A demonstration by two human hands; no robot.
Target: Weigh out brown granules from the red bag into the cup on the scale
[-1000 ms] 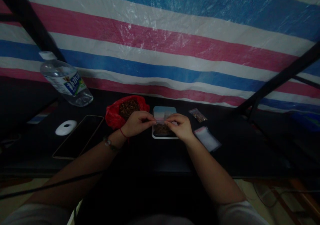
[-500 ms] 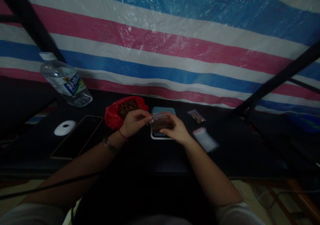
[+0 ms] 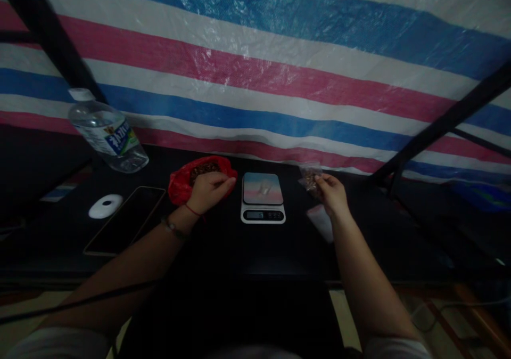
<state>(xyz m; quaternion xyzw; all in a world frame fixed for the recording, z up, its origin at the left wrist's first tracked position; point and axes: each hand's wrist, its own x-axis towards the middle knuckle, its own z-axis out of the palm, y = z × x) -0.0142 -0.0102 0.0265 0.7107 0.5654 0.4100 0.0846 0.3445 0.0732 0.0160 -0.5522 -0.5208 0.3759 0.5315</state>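
My right hand point(image 3: 333, 193) pinches a small clear zip bag point(image 3: 310, 178) of brown bits, at the right of the scale. The other small filled bag at that spot overlaps it or is hidden behind it. Just below lies a stack of flat clear bags point(image 3: 321, 221), partly covered by my right wrist. My left hand point(image 3: 209, 193) is closed, thumb against the fingers, with nothing visible in it. It hovers at the near edge of a red plastic bag point(image 3: 181, 184) holding brown bits point(image 3: 205, 168). Between my hands stands a white kitchen scale point(image 3: 262, 207); a pale reflection or smudge shows on its plate.
A phone point(image 3: 124, 220), a white oval device point(image 3: 106, 206) and a large clear bottle point(image 3: 109, 132) stand at the left of the dark table point(image 3: 255, 255). Striped plastic sheeting point(image 3: 259, 76) hangs behind, with dark metal bars on both sides.
My right hand has carried the filled zip bag from above the scale rightward to the other filled bag. My left hand has let go of it and moved slightly left. The scale is now uncovered.
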